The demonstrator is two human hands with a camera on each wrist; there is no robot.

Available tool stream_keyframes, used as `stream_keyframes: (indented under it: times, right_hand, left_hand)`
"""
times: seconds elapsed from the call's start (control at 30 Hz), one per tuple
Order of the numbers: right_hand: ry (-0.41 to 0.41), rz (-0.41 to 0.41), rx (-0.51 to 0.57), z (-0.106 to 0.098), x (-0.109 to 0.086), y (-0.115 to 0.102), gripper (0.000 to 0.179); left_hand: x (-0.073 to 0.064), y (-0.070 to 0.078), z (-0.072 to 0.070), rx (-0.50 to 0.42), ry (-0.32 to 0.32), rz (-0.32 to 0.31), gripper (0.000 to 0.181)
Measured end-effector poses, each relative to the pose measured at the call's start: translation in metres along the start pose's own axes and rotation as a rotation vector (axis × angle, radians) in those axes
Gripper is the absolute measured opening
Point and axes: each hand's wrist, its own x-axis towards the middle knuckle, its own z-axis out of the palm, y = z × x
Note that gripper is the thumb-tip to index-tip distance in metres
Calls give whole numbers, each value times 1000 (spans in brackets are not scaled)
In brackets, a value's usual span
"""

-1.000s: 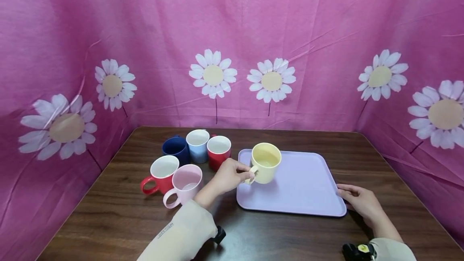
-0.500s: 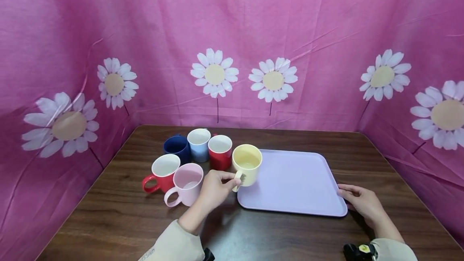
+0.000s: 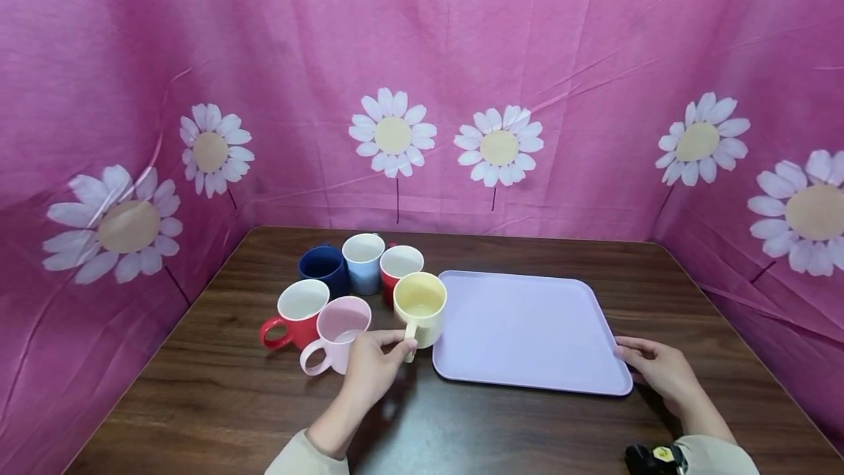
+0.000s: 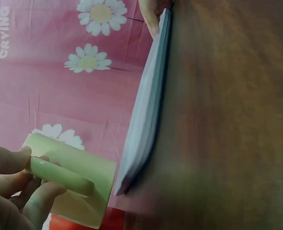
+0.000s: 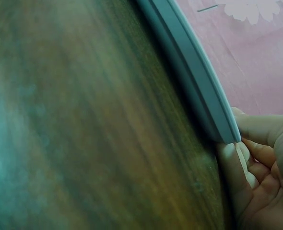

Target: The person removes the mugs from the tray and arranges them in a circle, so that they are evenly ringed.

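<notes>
My left hand (image 3: 376, 365) pinches the handle of a yellow mug (image 3: 420, 306) between thumb and fingers. The mug is upright, beside the left edge of a lilac tray (image 3: 527, 336). In the left wrist view the fingers curl about the mug's handle (image 4: 60, 175), with the tray's side (image 4: 144, 115) beyond. At the tray's right edge, my right hand (image 3: 666, 372) grips the rim near the front corner. The right wrist view shows its thumb and fingers on either side of the tray corner (image 5: 218, 110).
Left of the tray stand a pink mug (image 3: 343, 332), a red mug with white inside (image 3: 300, 314), a dark blue mug (image 3: 324, 270), a light blue mug (image 3: 363, 262) and another red mug (image 3: 401, 266). A flowered pink cloth (image 3: 297, 94) hangs behind the wooden table (image 3: 198, 387).
My left hand has carried the yellow mug leftward, from over the tray to a spot by its left edge, close to the red mug. The right hand stays at the tray rim.
</notes>
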Motion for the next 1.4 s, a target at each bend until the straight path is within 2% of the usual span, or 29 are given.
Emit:
stream_keyframes:
  times: [0.17,0.4,0.73,0.97,1.17,1.4]
  right_hand:
    - [-5,-3,5,0,-1,-1,59]
    - [-7,-8,12,0,-2,-2,58]
    - [-7,-4,11,0,-1,-1,58]
    - [-4,-7,17,0,-3,-1,56]
    - [-3,-6,17,0,-2,-1,58]
    - [-13,2,17,-1,-2,-1,59]
  left_hand:
    - [-4,-7,-1,-23,32,-38,7]
    - [-6,-12,-1,-8,85,-76,8]
    - [-11,-19,4,30,163,-70,10]
    - [-11,-24,7,38,191,-101,9]
    - [-11,-23,6,27,185,-115,8]
    - [-9,-20,0,17,101,-140,12]
